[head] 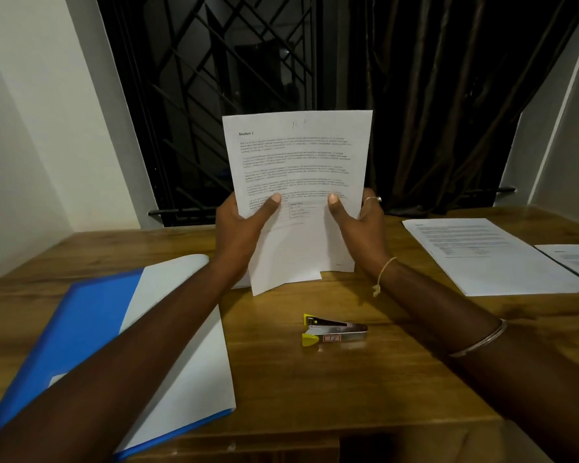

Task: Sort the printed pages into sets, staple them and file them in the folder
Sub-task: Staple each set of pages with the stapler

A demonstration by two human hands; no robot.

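pages (298,162) upright between left hand (239,235) and right hand (361,225) grip.

A sheaf of printed pages (298,182) stands upright at frame centre, above the table (315,379); the stapler (335,330) lies below it, the open folder (91,329) lower left, two flat pages (488,255) at right

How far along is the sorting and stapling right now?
Done: two paper piles lie sorted on the table at right; whether stapled, I cannot tell. In hand: the left hand and right hand hold a sheaf upright, its bottom edges uneven. Left: the stapler lies untouched, and the open folder awaits the sets.
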